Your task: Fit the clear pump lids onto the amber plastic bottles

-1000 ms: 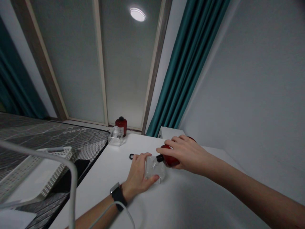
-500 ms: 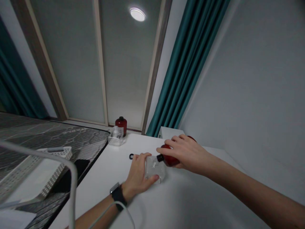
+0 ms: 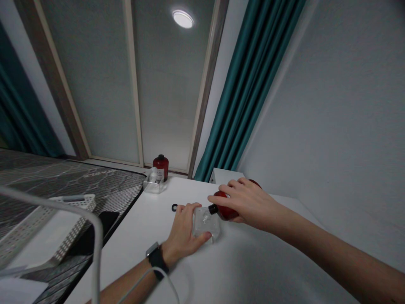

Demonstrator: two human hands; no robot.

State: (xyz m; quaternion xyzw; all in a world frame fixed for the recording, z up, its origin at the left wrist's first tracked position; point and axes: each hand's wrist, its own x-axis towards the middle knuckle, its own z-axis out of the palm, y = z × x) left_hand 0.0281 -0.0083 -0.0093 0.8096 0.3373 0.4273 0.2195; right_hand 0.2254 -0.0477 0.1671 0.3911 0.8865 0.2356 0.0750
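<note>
My right hand (image 3: 245, 202) wraps round a dark red bottle (image 3: 226, 207) with a black neck. The bottle lies tilted on its side, its neck pointing left over a small clear box (image 3: 207, 228). Something clear and shiny shows inside the box below the neck; I cannot tell whether liquid is running. My left hand (image 3: 186, 232) grips the box from its left side, fingers at the far edge and thumb at the near one. Just beyond the left fingers a small black ring (image 3: 174, 207) rests on the white table (image 3: 148, 236).
At the table's far left corner a second red bottle (image 3: 162, 164) stands upright behind another clear box (image 3: 153, 186) with something clear in it. A white basket (image 3: 60, 249) sits at left near a pale cable (image 3: 98, 240). A white cabinet (image 3: 226, 175) stands beyond the table.
</note>
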